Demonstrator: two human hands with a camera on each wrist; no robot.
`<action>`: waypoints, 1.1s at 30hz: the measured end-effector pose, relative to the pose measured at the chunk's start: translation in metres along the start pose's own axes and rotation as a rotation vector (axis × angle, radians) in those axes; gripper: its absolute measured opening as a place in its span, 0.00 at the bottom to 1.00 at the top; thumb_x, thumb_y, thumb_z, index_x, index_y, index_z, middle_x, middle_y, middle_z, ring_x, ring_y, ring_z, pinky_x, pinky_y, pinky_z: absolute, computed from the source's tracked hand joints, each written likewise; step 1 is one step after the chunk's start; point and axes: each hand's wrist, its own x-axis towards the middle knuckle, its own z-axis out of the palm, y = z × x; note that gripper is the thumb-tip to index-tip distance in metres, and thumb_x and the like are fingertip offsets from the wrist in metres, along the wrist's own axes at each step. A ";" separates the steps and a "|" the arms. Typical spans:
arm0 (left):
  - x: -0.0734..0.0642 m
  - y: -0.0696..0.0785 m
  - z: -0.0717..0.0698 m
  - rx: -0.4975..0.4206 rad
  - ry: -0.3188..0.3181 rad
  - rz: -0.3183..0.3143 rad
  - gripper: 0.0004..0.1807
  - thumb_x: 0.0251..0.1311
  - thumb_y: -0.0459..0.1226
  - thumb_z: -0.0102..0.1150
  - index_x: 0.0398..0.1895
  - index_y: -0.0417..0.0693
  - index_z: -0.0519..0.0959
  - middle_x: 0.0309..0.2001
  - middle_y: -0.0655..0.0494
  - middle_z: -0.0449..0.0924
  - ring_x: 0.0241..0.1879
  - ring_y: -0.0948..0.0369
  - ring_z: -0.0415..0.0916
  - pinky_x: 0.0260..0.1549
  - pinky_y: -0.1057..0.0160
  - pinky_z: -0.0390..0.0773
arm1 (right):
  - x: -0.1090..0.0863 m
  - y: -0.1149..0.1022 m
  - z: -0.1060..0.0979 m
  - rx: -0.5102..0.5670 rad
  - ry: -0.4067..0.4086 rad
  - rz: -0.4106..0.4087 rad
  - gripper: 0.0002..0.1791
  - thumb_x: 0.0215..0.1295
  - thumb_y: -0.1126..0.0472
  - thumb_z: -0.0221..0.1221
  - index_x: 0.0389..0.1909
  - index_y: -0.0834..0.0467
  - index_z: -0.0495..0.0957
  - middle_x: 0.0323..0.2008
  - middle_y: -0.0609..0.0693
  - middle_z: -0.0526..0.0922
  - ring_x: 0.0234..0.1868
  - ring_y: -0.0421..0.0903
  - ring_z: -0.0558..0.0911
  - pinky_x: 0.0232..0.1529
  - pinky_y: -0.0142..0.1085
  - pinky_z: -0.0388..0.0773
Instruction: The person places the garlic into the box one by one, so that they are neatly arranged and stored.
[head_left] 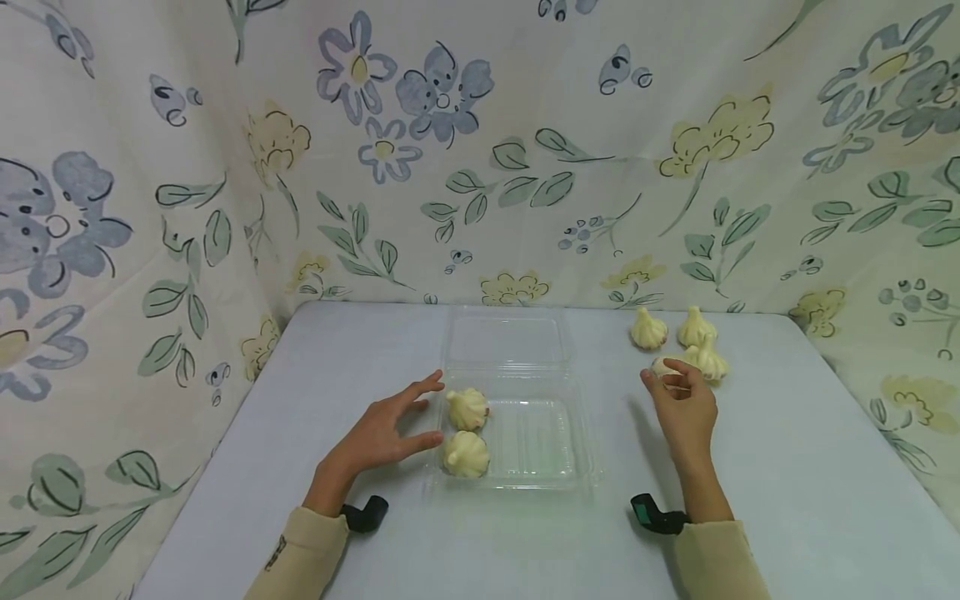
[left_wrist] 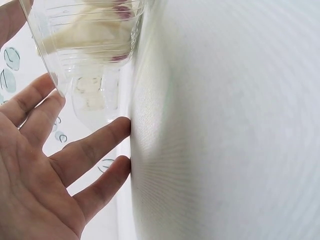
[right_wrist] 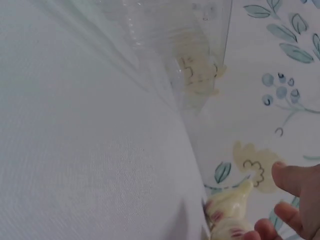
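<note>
A clear plastic clamshell box (head_left: 532,433) lies with its lid (head_left: 506,340) folded back. Inside, along its left side, sit two garlic bulbs, a rear one (head_left: 467,409) and a front one (head_left: 466,454). My left hand (head_left: 386,429) is spread at the box's left edge, fingertips right at the rim; its lower fingers (left_wrist: 95,147) rest on the table in the left wrist view. Over at the right, my right hand (head_left: 684,408) hovers by a group of bulbs, thumb and fingers apart. One pale bulb (head_left: 663,365) is partly hidden behind those fingers.
Beyond the right hand stand more garlic bulbs: one at the left (head_left: 648,329), one behind (head_left: 695,325) and one in front (head_left: 708,363). The white table (head_left: 360,350) ends at a floral curtain (head_left: 525,225) at the back and sides.
</note>
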 end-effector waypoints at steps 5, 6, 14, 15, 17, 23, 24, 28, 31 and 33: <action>0.000 -0.001 0.000 0.002 0.000 0.003 0.46 0.61 0.52 0.70 0.79 0.76 0.56 0.79 0.66 0.60 0.67 0.49 0.77 0.68 0.30 0.64 | 0.006 0.005 -0.006 -0.027 0.077 0.030 0.30 0.63 0.47 0.69 0.63 0.56 0.78 0.45 0.50 0.77 0.36 0.37 0.72 0.30 0.25 0.70; 0.000 -0.001 0.000 0.003 0.000 0.003 0.46 0.61 0.53 0.70 0.79 0.76 0.56 0.79 0.65 0.61 0.67 0.49 0.77 0.68 0.30 0.64 | 0.007 0.006 -0.007 -0.042 0.089 0.033 0.30 0.63 0.47 0.69 0.63 0.56 0.78 0.47 0.51 0.76 0.37 0.38 0.71 0.31 0.26 0.69; 0.000 -0.001 -0.001 -0.006 -0.005 0.009 0.44 0.61 0.53 0.70 0.78 0.75 0.59 0.80 0.69 0.57 0.67 0.49 0.76 0.68 0.31 0.64 | 0.018 0.022 -0.006 -0.051 0.117 0.067 0.35 0.63 0.48 0.69 0.68 0.57 0.72 0.58 0.59 0.69 0.43 0.43 0.68 0.39 0.32 0.67; 0.000 -0.001 -0.001 -0.006 -0.006 0.009 0.44 0.61 0.53 0.69 0.78 0.75 0.59 0.80 0.69 0.56 0.67 0.49 0.76 0.68 0.31 0.64 | 0.020 0.024 -0.006 -0.047 0.116 0.070 0.36 0.63 0.48 0.69 0.69 0.57 0.72 0.58 0.59 0.68 0.44 0.43 0.68 0.39 0.33 0.67; 0.000 -0.002 0.000 -0.009 -0.005 0.009 0.43 0.61 0.53 0.70 0.78 0.75 0.59 0.80 0.70 0.56 0.67 0.49 0.76 0.68 0.32 0.64 | 0.022 0.026 -0.005 -0.045 0.113 0.068 0.37 0.63 0.48 0.69 0.69 0.58 0.70 0.57 0.60 0.68 0.45 0.44 0.68 0.41 0.34 0.66; 0.000 -0.002 0.000 -0.001 -0.007 0.008 0.45 0.61 0.54 0.69 0.78 0.76 0.57 0.79 0.67 0.59 0.67 0.49 0.76 0.68 0.32 0.65 | 0.025 0.026 -0.007 -0.066 0.080 0.044 0.39 0.64 0.49 0.69 0.71 0.62 0.68 0.57 0.63 0.68 0.46 0.48 0.68 0.42 0.36 0.65; 0.000 -0.002 0.000 -0.002 -0.008 0.007 0.45 0.61 0.53 0.70 0.78 0.76 0.57 0.79 0.67 0.59 0.67 0.49 0.76 0.68 0.32 0.65 | 0.026 0.026 -0.007 -0.072 0.072 0.044 0.39 0.64 0.49 0.68 0.71 0.62 0.68 0.58 0.63 0.68 0.47 0.48 0.68 0.42 0.36 0.65; 0.000 -0.001 0.000 0.000 -0.007 0.000 0.44 0.61 0.53 0.70 0.78 0.75 0.58 0.79 0.68 0.58 0.67 0.49 0.76 0.69 0.33 0.65 | 0.028 0.027 -0.008 -0.106 0.035 0.044 0.40 0.65 0.49 0.67 0.73 0.64 0.66 0.61 0.68 0.68 0.51 0.53 0.70 0.42 0.36 0.66; 0.000 -0.001 -0.001 0.003 -0.006 -0.010 0.46 0.60 0.53 0.70 0.79 0.76 0.56 0.78 0.65 0.61 0.67 0.49 0.76 0.69 0.32 0.64 | 0.030 0.026 -0.009 -0.125 0.007 0.049 0.41 0.66 0.49 0.66 0.74 0.64 0.65 0.61 0.69 0.70 0.56 0.57 0.71 0.42 0.35 0.66; 0.000 0.000 -0.001 0.002 -0.009 -0.013 0.47 0.60 0.53 0.70 0.80 0.75 0.55 0.77 0.64 0.64 0.67 0.49 0.76 0.69 0.31 0.63 | 0.030 0.025 -0.010 -0.126 -0.006 0.049 0.41 0.66 0.49 0.66 0.74 0.64 0.64 0.61 0.69 0.71 0.59 0.58 0.71 0.41 0.35 0.67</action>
